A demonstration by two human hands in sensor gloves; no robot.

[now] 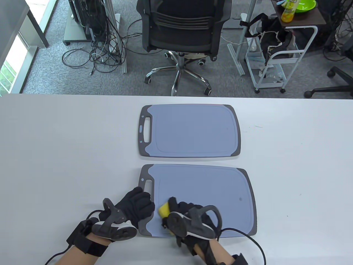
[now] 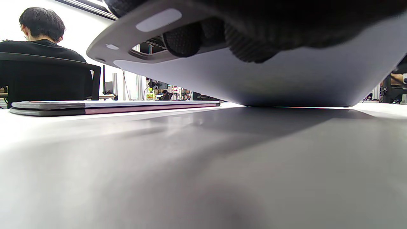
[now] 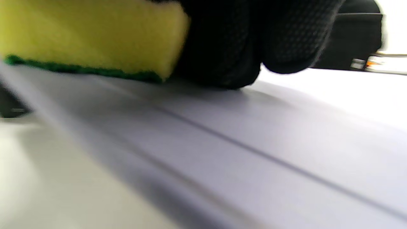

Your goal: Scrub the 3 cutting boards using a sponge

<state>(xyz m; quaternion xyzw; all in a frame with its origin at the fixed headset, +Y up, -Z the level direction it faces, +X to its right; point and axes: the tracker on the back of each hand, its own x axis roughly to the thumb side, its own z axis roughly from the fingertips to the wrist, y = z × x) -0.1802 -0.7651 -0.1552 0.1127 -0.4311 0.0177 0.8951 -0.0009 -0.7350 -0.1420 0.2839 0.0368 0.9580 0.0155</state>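
near board (image 1: 204, 193) lifted at left edge

The right hand (image 1: 193, 218) hides most of the sponge (image 1: 164, 209).

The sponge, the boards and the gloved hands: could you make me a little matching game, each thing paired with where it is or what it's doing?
Things:
1. sponge
2. far cutting board
3. near cutting board
4. left hand

States:
A. lies flat on the table, untouched
B. grips the near board's handle end, tilting it up
C. yellow with a green underside, pressed on the board by the right hand
D. being scrubbed

Pairs: 1-C, 2-A, 3-D, 4-B
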